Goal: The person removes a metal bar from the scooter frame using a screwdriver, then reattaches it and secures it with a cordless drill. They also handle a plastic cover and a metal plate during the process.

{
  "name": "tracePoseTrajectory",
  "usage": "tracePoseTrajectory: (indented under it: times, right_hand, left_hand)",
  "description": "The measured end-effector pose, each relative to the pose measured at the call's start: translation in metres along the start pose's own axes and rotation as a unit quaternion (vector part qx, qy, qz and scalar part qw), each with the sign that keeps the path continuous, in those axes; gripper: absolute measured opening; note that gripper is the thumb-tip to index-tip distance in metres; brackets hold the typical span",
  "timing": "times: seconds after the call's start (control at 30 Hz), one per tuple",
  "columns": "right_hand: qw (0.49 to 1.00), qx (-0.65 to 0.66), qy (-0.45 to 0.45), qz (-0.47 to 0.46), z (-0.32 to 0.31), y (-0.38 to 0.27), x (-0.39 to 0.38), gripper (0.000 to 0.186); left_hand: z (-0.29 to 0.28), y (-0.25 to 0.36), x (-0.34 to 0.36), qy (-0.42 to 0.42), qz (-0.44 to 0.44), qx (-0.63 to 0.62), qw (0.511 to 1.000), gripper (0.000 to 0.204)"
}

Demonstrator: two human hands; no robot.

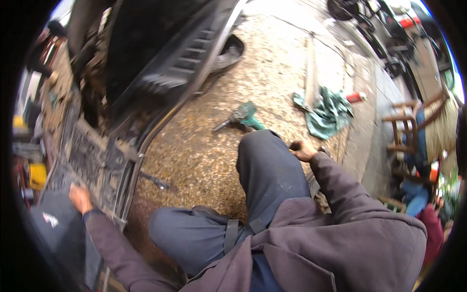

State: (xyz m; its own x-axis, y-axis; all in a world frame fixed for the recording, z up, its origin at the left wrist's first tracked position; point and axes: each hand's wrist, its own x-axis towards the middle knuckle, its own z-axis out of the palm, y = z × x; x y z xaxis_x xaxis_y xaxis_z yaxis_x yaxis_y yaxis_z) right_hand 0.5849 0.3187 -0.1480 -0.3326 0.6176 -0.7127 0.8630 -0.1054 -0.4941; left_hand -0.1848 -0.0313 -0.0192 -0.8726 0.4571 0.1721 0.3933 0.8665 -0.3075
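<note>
My left hand point(81, 198) is at the edge of a dark grey panel point(63, 224) with a small pale marking, beside a worn vehicle body point(97, 146). Its fingers look curled over that edge, though they are small and blurred. Beside my raised right knee, my right hand point(305, 151) is closed, and a bit of yellow and something dark show at its fingers. What it holds is too small to name. A green power drill point(244, 117) lies on the ground just beyond that knee, its bit pointing left.
A dark tool point(156, 182) lies beside the vehicle's sill. To the right are a crumpled green cloth point(328, 114), a long flat bar point(311, 70) and a red canister point(356, 97). Wooden chairs point(404, 126) stand at the far right. Another person point(44, 53) is at the far left.
</note>
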Motion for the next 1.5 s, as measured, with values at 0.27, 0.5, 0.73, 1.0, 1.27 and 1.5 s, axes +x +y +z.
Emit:
tracePoseTrajectory:
  times: [0.27,0.5,0.73,1.0,1.27,1.5]
  right_hand:
    - [0.998,0.056,0.031,-0.022,0.015,0.013,0.003,0.040]
    - [0.978,0.202,0.050,-0.017,0.046,0.058,0.008,0.040]
    - [0.943,0.317,0.096,-0.010,0.032,0.054,-0.054,0.033]
    - [0.932,0.315,0.091,0.154,-0.043,-0.018,-0.200,0.019]
    - [0.925,0.323,0.110,0.170,-0.138,-0.055,-0.358,0.024]
    - [0.917,0.314,0.152,0.193,-0.249,-0.061,-0.450,0.023]
  left_hand:
    - [0.005,-0.010,0.010,-0.020,0.021,-0.007,1.000,0.035]
    - [-0.011,-0.006,0.013,-0.084,0.055,0.021,0.995,0.037]
    - [-0.028,-0.010,0.012,-0.059,-0.036,-0.036,0.997,0.055]
    - [-0.143,0.008,-0.026,-0.042,-0.033,-0.194,0.980,0.022]
    - [-0.329,0.072,-0.075,-0.189,-0.085,-0.457,0.865,0.013]
    - [-0.479,0.186,-0.095,-0.261,-0.078,-0.582,0.766,0.015]
